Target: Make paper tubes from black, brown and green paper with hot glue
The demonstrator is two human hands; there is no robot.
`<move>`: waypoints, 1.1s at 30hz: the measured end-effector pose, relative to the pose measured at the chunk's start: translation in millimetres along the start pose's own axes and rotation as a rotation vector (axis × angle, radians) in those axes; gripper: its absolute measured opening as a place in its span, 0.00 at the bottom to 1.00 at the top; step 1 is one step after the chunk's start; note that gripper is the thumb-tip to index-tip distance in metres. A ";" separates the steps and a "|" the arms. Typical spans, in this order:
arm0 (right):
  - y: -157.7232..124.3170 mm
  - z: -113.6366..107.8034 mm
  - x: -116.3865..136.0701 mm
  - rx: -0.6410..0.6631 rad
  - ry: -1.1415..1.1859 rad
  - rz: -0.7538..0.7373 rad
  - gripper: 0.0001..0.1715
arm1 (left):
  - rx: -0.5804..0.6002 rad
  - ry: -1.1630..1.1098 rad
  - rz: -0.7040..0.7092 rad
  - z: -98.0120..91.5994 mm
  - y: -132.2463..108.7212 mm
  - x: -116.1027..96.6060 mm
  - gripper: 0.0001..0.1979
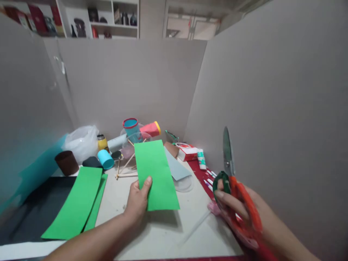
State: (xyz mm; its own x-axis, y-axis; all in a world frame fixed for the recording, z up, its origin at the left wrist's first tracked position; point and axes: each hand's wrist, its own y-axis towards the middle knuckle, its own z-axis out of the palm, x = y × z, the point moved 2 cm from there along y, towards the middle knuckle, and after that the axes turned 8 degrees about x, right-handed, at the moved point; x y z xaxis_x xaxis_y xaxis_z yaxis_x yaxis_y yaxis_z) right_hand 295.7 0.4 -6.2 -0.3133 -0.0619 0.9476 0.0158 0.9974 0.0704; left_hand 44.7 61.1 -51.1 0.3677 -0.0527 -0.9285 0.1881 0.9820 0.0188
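Note:
A green paper rectangle is pinched at its lower left edge by my left hand, thumb on top, held over the pale table. My right hand is wrapped round the red-handled scissors, whose blades point up and look closed together. A dark green roll sits around or against the fingers of that hand. Two more green paper pieces lie overlapping on black sheets at the left.
Behind stand a brown tube, a blue tube, a plastic bag, a yellow jar and a blue cup. Wooden sticks lie nearby. A glue tube and markers are at right. Grey panels surround the table.

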 end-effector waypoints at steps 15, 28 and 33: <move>14.9 71.4 -25.6 0.317 0.330 -0.026 0.22 | 0.078 0.030 -0.044 14.6 -19.5 14.0 0.23; 11.4 50.3 -14.7 0.292 0.464 0.073 0.24 | 0.060 0.170 -0.124 10.7 -10.1 14.4 0.19; 9.7 55.9 -16.5 0.291 0.516 0.086 0.24 | 0.034 0.223 -0.065 9.5 -9.7 15.4 0.18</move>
State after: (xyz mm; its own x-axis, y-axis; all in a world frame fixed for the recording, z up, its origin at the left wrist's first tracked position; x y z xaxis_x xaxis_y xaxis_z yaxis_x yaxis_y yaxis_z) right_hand 247.8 13.2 -38.5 0.1808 0.0821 0.9801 -0.2626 0.9644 -0.0324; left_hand 57.2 49.0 -62.1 0.1443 -0.0702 -0.9870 0.2364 0.9710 -0.0345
